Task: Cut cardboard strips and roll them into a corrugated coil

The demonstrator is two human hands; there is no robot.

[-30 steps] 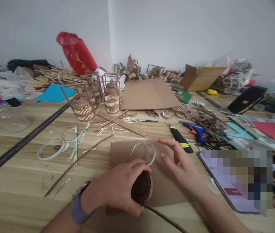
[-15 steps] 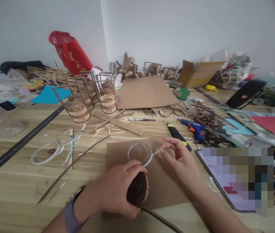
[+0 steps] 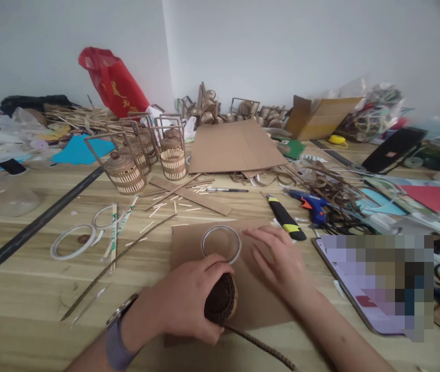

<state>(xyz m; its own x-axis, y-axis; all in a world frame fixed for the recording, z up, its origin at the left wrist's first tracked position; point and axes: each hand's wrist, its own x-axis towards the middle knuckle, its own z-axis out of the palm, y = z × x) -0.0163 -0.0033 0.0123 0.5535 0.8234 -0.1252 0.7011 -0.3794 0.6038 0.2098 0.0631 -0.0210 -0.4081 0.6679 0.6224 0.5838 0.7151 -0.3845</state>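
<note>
My left hand (image 3: pixel 184 297) is wrapped round a small round piece of coiled brown braid (image 3: pixel 220 302), with a light tan edge showing on its right side. A loose tail of braid (image 3: pixel 262 345) runs from it toward the lower right. Just beyond stands a narrow roll of white tape (image 3: pixel 221 228), close to the left fingertips. My right hand (image 3: pixel 282 263) is at the roll's right side, fingers stretched and apart, the fingertips by its rim; whether they touch it I cannot tell. Under both hands lies a cardboard sheet (image 3: pixel 258 310).
Finished small lidded baskets (image 3: pixel 124 173) stand at the left back. A utility knife (image 3: pixel 284 217) and a blue glue gun (image 3: pixel 313 204) lie beyond my right hand, a tablet (image 3: pixel 339 279) to its right. More tape rolls (image 3: pixel 55 248) and a long dark strip (image 3: pixel 99 279) lie on the left.
My right hand, which pinched a pulled-out tape end beside the roll, has moved slightly left to the roll with its fingers spread. My left hand keeps its hold on the coil.
</note>
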